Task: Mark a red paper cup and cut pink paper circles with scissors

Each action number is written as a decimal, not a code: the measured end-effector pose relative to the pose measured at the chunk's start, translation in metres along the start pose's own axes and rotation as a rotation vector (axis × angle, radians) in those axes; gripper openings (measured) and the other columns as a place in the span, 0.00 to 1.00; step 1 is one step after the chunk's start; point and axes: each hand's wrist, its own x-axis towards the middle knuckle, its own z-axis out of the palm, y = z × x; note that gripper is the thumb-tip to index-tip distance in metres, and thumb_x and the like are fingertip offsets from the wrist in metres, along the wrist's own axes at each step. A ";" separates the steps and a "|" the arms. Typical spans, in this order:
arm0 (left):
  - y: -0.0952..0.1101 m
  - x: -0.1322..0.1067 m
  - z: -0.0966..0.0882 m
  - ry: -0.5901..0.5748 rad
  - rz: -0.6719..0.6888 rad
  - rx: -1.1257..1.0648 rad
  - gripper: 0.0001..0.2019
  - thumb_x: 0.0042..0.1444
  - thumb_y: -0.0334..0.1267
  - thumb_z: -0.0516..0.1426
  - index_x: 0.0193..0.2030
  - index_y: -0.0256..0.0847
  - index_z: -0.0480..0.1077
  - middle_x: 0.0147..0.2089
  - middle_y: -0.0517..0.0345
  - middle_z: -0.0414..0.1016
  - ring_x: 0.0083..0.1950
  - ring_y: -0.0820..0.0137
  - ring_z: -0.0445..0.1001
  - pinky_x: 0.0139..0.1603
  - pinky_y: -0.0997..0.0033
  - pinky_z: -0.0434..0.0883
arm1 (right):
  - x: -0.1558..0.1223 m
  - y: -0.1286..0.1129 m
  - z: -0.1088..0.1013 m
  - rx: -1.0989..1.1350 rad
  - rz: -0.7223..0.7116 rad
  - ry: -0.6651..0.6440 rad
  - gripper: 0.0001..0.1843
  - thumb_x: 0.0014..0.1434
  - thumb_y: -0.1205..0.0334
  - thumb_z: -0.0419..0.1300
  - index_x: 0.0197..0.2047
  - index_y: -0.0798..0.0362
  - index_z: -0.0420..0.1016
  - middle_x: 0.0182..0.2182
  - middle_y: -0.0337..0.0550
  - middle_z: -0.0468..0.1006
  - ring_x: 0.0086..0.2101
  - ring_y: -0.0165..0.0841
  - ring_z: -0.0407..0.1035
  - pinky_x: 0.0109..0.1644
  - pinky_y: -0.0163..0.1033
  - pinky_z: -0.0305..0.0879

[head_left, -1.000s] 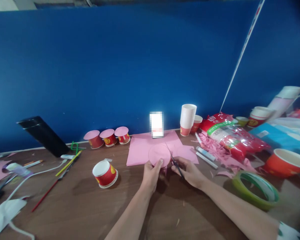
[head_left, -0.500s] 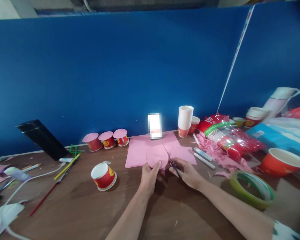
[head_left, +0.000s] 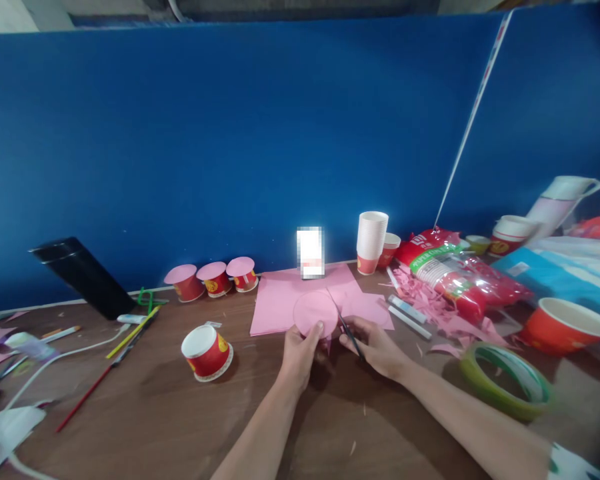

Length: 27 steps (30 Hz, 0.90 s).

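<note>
My left hand [head_left: 300,351] grips a cup capped with a round pink paper disc [head_left: 315,312], thumb pressed on the disc's near edge. My right hand [head_left: 375,345] is closed on a pair of small scissors [head_left: 344,321], whose blades point up toward the disc's right edge. Both hands hover over the brown table [head_left: 155,413], just in front of flat pink paper sheets [head_left: 280,300].
A red paper cup [head_left: 207,351] lies tipped at the left. Three pink-topped cups [head_left: 213,278] stand by the blue wall, near a stack of white cups [head_left: 371,241], a red cup package [head_left: 450,277], pink scraps, glue sticks [head_left: 409,312], a green tape roll [head_left: 505,380], pencils and a black object [head_left: 80,275].
The view has shifted slightly. Both hands keep their hold on the pink-topped cup and the scissors, with hardly any movement.
</note>
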 end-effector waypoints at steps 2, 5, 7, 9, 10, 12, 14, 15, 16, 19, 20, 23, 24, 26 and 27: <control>0.000 0.000 0.000 -0.001 0.003 0.005 0.17 0.42 0.48 0.61 0.27 0.32 0.70 0.17 0.60 0.66 0.17 0.76 0.62 0.19 0.76 0.60 | 0.000 0.000 0.000 0.004 -0.006 -0.001 0.18 0.53 0.54 0.59 0.45 0.55 0.69 0.32 0.42 0.73 0.35 0.34 0.68 0.39 0.37 0.64; -0.001 0.000 -0.001 -0.009 0.006 0.012 0.17 0.43 0.49 0.60 0.27 0.33 0.69 0.17 0.61 0.66 0.17 0.77 0.62 0.19 0.76 0.60 | 0.000 0.000 0.000 0.000 -0.003 0.004 0.18 0.53 0.54 0.59 0.45 0.55 0.69 0.31 0.41 0.74 0.35 0.34 0.68 0.38 0.37 0.65; -0.002 0.001 -0.001 -0.010 0.009 0.015 0.17 0.43 0.49 0.60 0.27 0.33 0.69 0.17 0.61 0.66 0.17 0.77 0.62 0.20 0.76 0.60 | 0.000 0.000 0.000 -0.007 0.002 0.006 0.18 0.54 0.54 0.59 0.45 0.55 0.69 0.32 0.42 0.74 0.35 0.34 0.68 0.38 0.37 0.65; -0.002 0.001 -0.001 -0.005 0.011 0.014 0.18 0.43 0.49 0.60 0.27 0.32 0.69 0.18 0.60 0.67 0.18 0.76 0.63 0.20 0.76 0.61 | 0.000 0.000 0.000 -0.015 0.006 0.006 0.18 0.54 0.54 0.58 0.45 0.55 0.69 0.32 0.42 0.74 0.35 0.34 0.68 0.39 0.37 0.65; -0.002 0.001 -0.001 -0.001 0.010 0.013 0.18 0.43 0.49 0.60 0.27 0.32 0.69 0.18 0.60 0.67 0.18 0.76 0.63 0.20 0.76 0.61 | 0.000 -0.001 0.000 -0.017 0.008 0.006 0.18 0.54 0.54 0.58 0.45 0.55 0.69 0.32 0.42 0.74 0.35 0.34 0.68 0.39 0.37 0.65; -0.002 0.001 -0.001 0.004 0.007 0.009 0.18 0.42 0.50 0.61 0.27 0.32 0.69 0.18 0.59 0.67 0.18 0.76 0.63 0.19 0.76 0.60 | 0.000 -0.001 0.000 -0.016 0.009 0.009 0.19 0.54 0.53 0.59 0.45 0.55 0.69 0.32 0.42 0.74 0.35 0.34 0.68 0.39 0.37 0.65; -0.001 0.001 -0.001 0.005 0.008 0.009 0.18 0.42 0.49 0.61 0.27 0.33 0.70 0.18 0.60 0.67 0.18 0.76 0.63 0.20 0.76 0.61 | 0.000 -0.001 0.001 -0.008 0.009 0.011 0.19 0.53 0.53 0.59 0.45 0.55 0.69 0.32 0.42 0.74 0.35 0.34 0.68 0.39 0.37 0.65; 0.000 0.001 -0.001 0.005 0.009 0.010 0.17 0.42 0.48 0.61 0.28 0.33 0.70 0.18 0.61 0.67 0.18 0.76 0.63 0.20 0.76 0.61 | 0.000 -0.001 0.001 -0.004 0.010 0.013 0.19 0.53 0.52 0.59 0.45 0.55 0.70 0.33 0.42 0.74 0.35 0.34 0.68 0.39 0.37 0.65; 0.000 0.001 -0.001 0.007 0.010 0.011 0.17 0.42 0.48 0.61 0.28 0.32 0.70 0.18 0.61 0.67 0.18 0.76 0.63 0.21 0.76 0.62 | 0.000 -0.001 0.001 -0.001 0.013 0.012 0.19 0.53 0.52 0.59 0.45 0.54 0.70 0.33 0.42 0.74 0.35 0.34 0.68 0.39 0.37 0.65; 0.001 0.001 -0.001 0.009 0.014 0.014 0.16 0.42 0.47 0.61 0.27 0.32 0.70 0.18 0.60 0.67 0.18 0.76 0.63 0.21 0.76 0.62 | 0.000 -0.001 0.001 -0.002 0.021 0.011 0.19 0.53 0.52 0.59 0.45 0.55 0.69 0.33 0.42 0.74 0.35 0.34 0.68 0.39 0.37 0.65; 0.000 0.001 -0.001 0.007 0.018 0.012 0.16 0.42 0.47 0.61 0.27 0.32 0.70 0.18 0.60 0.67 0.18 0.76 0.63 0.21 0.76 0.61 | 0.000 -0.001 0.000 0.000 0.021 0.008 0.20 0.53 0.53 0.59 0.46 0.55 0.69 0.33 0.43 0.74 0.35 0.34 0.68 0.39 0.37 0.65; -0.002 0.001 -0.001 0.015 0.028 0.008 0.16 0.42 0.47 0.61 0.27 0.32 0.70 0.18 0.59 0.67 0.19 0.76 0.64 0.20 0.77 0.61 | 0.001 0.001 0.000 0.009 0.016 0.006 0.20 0.53 0.53 0.59 0.46 0.55 0.69 0.33 0.43 0.74 0.36 0.35 0.68 0.39 0.37 0.65; -0.003 0.002 -0.001 0.022 0.027 0.008 0.16 0.42 0.47 0.61 0.27 0.32 0.71 0.18 0.59 0.68 0.19 0.76 0.64 0.20 0.77 0.61 | 0.001 0.001 0.000 0.011 0.014 0.007 0.20 0.53 0.53 0.59 0.46 0.55 0.69 0.33 0.43 0.74 0.36 0.35 0.68 0.39 0.37 0.65; -0.004 0.002 0.000 0.036 0.024 0.005 0.17 0.41 0.47 0.62 0.29 0.31 0.72 0.19 0.58 0.69 0.19 0.75 0.64 0.21 0.76 0.62 | 0.001 0.001 0.001 0.014 0.006 0.009 0.20 0.53 0.52 0.60 0.46 0.55 0.69 0.33 0.43 0.74 0.36 0.35 0.68 0.39 0.38 0.65; -0.003 0.001 0.000 0.042 0.026 0.002 0.18 0.41 0.47 0.62 0.30 0.31 0.73 0.19 0.57 0.70 0.19 0.75 0.65 0.21 0.76 0.62 | 0.000 0.000 0.001 0.016 0.002 0.006 0.20 0.53 0.52 0.59 0.46 0.55 0.70 0.33 0.43 0.74 0.36 0.35 0.68 0.40 0.38 0.65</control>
